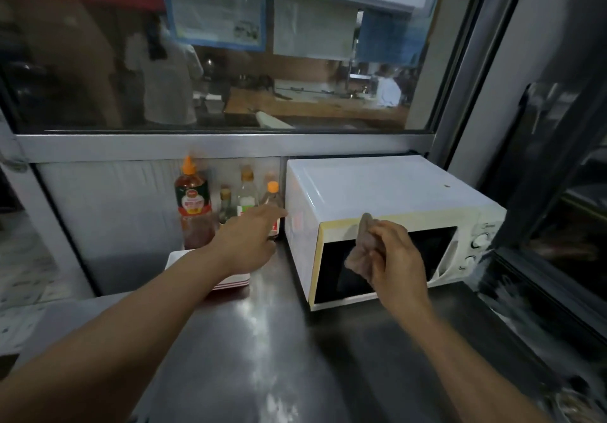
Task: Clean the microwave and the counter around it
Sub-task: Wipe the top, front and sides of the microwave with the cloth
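Head view: right hand (395, 255) fingers (377, 237) pinch cloth (359, 251) before microwave (371, 192) door; left hand (249, 238), fingers extended, reaches toward microwave's side above tabletop (262, 340).

We see a white microwave (377, 189) with a pale yellow frame around its black door window (427, 251). The control knobs (480, 240) are white too. The cloth (361, 251) is of a dull grey-brown colour. The counter (279, 340) is dark grey steel with bright white reflections. The tall sauce bottle (193, 205) holds a red-brown sauce and has an orange cap and a red and green label. A smaller bottle (272, 197) beside the microwave has an orange cap also. The tray (230, 283) is white with red stripes on its edge. The papers (216, 12) behind the glass are white with blue borders.
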A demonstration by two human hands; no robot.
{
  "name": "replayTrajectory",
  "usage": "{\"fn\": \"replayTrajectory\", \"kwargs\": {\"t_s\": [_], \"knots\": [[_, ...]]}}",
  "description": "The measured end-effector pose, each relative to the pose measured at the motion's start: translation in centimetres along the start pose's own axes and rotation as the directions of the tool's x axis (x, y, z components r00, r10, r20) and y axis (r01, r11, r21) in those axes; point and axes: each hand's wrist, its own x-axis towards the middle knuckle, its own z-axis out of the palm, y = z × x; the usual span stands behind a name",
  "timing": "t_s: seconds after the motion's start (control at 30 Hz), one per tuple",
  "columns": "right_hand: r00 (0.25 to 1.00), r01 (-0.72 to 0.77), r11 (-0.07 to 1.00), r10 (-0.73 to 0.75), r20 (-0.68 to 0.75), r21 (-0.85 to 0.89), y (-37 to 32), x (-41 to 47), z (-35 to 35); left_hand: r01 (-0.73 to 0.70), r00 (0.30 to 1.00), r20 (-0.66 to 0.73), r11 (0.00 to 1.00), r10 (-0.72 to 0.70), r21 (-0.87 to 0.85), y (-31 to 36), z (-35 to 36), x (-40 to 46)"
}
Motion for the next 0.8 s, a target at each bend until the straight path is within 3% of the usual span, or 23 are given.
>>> {"fn": "replayTrajectory", "kwargs": {"t_s": [0.1,0.23,0.33,0.47,0.7,0.8], "knots": [[0.999,0.033,0.995,-0.032,0.011,-0.095,-1.3,0.5,1.1,-0.045,0.999,0.027,0.999,0.045,0.0,-2.0,-0.8,0.1],[0.987,-0.153,0.988,0.154,-0.035,0.023,-5.1,0.9,2.8,-0.166,0.984,0.06,0.986,0.165,0.011,-5.5,-2.0,0.7],[0.987,-0.141,0.98,0.129,-0.094,-0.138,-8.8,0.8,4.2,-0.257,0.963,0.088,0.966,0.256,0.004,-8.5,-3.5,1.2],[0.958,-0.243,0.964,0.221,-0.182,-0.108,-12.6,1.1,5.1,-0.357,0.93,0.098,0.934,0.355,0.003,-11.9,-5.5,1.9],[0.933,-0.333,0.9,0.272,-0.236,-0.28,-14.0,1.5,6.0,-0.459,0.879,0.115,0.887,0.462,-0.051,-14.2,-5.7,4.1],[0.928,-0.325,0.933,0.284,-0.239,-0.152,-13.0,2.4,6.8,-0.494,0.857,0.13,0.867,0.499,-0.066,-14.1,-4.6,5.6]]}}
